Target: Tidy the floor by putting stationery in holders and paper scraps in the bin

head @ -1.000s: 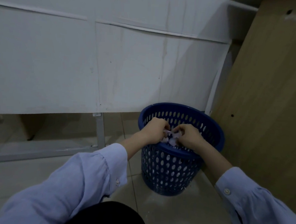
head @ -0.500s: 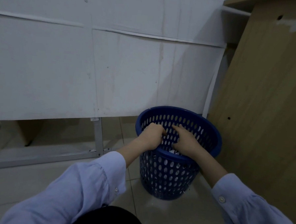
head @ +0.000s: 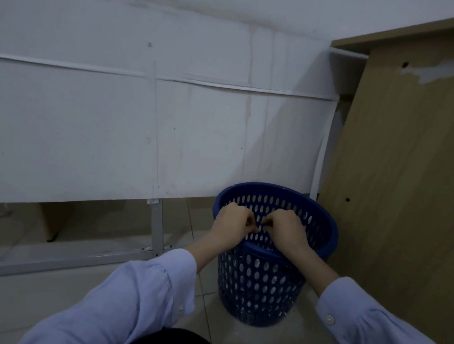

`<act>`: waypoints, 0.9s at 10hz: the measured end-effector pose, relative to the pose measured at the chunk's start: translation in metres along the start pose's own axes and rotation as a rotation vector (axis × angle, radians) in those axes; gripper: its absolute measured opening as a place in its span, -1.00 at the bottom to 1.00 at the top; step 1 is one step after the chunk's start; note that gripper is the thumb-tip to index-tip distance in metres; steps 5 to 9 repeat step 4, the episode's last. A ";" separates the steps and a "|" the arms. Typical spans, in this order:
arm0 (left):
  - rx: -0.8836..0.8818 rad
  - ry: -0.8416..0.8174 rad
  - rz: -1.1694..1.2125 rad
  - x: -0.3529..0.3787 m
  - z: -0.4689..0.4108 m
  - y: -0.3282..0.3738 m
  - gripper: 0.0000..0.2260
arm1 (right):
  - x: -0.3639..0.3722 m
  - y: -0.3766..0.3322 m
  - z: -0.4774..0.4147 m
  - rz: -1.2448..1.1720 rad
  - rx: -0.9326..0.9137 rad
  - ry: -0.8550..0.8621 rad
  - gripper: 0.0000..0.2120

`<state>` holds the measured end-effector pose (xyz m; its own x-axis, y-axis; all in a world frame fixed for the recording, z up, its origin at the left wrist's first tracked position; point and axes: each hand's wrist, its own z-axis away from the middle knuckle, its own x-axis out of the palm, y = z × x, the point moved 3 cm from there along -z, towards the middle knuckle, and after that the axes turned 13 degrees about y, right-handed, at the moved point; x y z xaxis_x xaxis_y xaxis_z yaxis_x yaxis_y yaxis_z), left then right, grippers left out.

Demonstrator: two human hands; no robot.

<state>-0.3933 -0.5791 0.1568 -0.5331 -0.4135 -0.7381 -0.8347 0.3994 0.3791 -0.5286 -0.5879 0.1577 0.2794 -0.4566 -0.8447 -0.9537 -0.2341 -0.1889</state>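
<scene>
A blue perforated plastic bin (head: 258, 286) stands on the tiled floor against the wall. My left hand (head: 231, 224) and my right hand (head: 287, 230) hover side by side over its near rim, above the opening. Their fingers are curled inward, with the fingertips almost meeting. No paper shows between them. My hands and the bin's near wall hide what lies inside the bin. No stationery or holder is in view.
A white panel (head: 91, 138) runs behind the bin, with a grey metal leg and rail (head: 156, 228) under it. A tall wooden board (head: 404, 181) stands close on the bin's right. Pale floor tiles (head: 43, 288) spread to the left.
One second ago both hands gripped white paper scraps over the bin. The scraps have left my hands, which stay curled over the opening. The view has tilted up.
</scene>
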 end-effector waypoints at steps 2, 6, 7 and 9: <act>0.076 -0.015 -0.250 -0.011 0.000 0.001 -0.79 | -0.004 0.001 0.002 0.117 -0.018 0.038 -0.71; 0.079 0.057 -0.318 -0.035 -0.001 0.004 -0.78 | -0.004 0.006 0.001 0.133 -0.037 -0.084 -0.07; 0.079 0.057 -0.318 -0.035 -0.001 0.004 -0.78 | -0.004 0.006 0.001 0.133 -0.037 -0.084 -0.07; 0.079 0.057 -0.318 -0.035 -0.001 0.004 -0.78 | -0.004 0.006 0.001 0.133 -0.037 -0.084 -0.07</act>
